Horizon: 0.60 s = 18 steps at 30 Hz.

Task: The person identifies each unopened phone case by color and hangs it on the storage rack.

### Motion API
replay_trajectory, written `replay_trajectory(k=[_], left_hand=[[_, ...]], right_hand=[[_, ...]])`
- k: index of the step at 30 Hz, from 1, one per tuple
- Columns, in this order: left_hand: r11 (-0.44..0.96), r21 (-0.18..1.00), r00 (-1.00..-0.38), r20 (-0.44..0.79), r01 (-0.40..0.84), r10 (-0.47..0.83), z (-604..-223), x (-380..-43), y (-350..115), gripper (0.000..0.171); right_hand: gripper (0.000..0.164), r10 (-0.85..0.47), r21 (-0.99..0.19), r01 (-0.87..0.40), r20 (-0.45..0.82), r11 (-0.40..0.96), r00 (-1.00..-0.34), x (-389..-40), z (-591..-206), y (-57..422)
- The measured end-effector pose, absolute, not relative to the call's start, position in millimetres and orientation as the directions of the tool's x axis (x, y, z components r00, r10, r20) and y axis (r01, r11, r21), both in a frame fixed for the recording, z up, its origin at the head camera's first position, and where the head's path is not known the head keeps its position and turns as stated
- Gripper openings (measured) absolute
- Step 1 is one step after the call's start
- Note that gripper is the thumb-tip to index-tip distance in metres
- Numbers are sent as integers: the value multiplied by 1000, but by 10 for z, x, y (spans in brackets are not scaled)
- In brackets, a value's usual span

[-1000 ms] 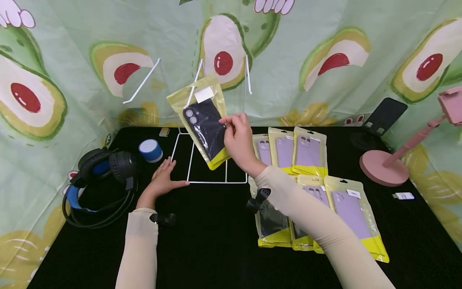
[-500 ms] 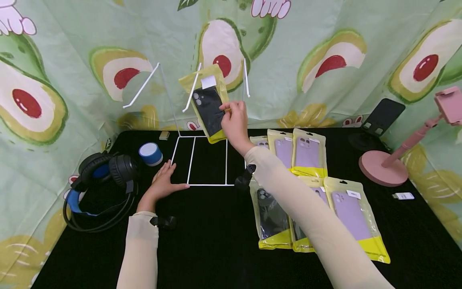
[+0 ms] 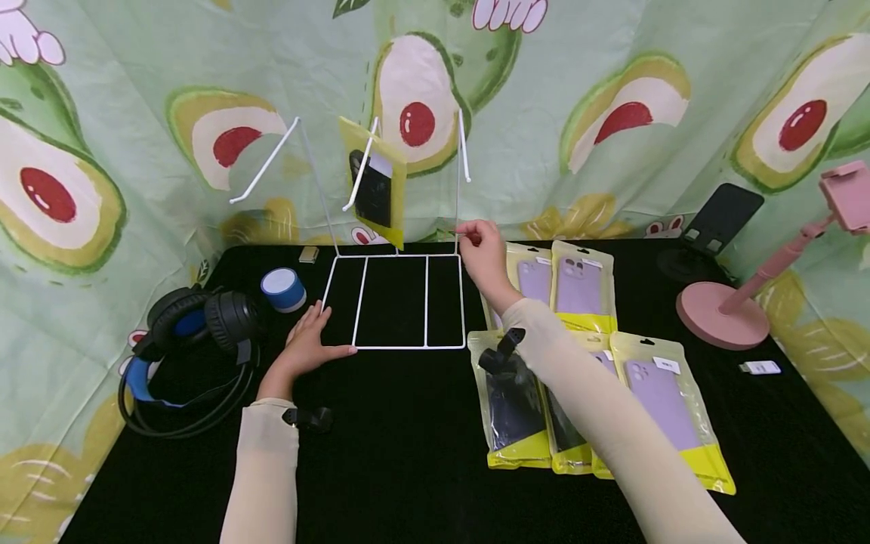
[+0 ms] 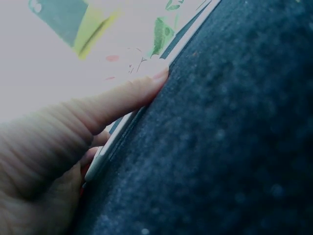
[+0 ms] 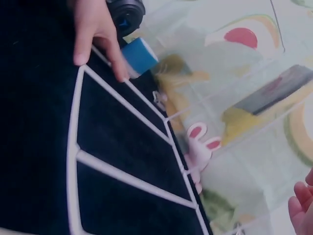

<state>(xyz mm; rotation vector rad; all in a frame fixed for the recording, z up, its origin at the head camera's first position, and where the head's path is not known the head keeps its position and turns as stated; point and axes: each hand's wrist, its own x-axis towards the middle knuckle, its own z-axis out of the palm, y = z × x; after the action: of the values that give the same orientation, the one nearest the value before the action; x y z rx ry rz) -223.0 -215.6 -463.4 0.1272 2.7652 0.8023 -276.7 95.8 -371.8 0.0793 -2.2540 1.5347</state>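
Observation:
A black phone case in a yellow-edged clear pouch (image 3: 374, 189) hangs turned partly sideways from the middle hook of a white wire display rack (image 3: 411, 347). My left hand (image 3: 309, 344) rests on the rack's front left corner. Its thumb (image 4: 132, 93) lies straight along the front rail, and the other fingers spread beside the left rail. Right of the hanging pouch, my right hand (image 3: 484, 257) holds nothing, fingers loosely bent. Its fingertips are near the right upright in the head view; whether they touch it I cannot tell. Only a few fingertips (image 5: 301, 200) show in the right wrist view.
Several pouched phone cases (image 3: 655, 400), purple and black, lie on the right of the black tabletop (image 3: 401, 468). Headphones (image 3: 197, 347) and a blue-white cylinder (image 3: 283, 290) are at left. A pink stand (image 3: 723, 317) and a black phone stand (image 3: 720, 219) are at right.
My right hand has let go of the pouched black phone case and moved right. The pouch went back along the middle hook and now hangs turned. My left hand has stayed put.

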Motion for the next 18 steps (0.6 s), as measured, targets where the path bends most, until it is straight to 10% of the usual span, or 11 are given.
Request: replay_trajectory(k=[18], left_hand=[[843, 537, -961, -229, 8, 155, -4616, -2227, -2188, 106]], right_hand=[[14, 134, -842, -109, 209, 529, -969, -2313, -3995, 2253]])
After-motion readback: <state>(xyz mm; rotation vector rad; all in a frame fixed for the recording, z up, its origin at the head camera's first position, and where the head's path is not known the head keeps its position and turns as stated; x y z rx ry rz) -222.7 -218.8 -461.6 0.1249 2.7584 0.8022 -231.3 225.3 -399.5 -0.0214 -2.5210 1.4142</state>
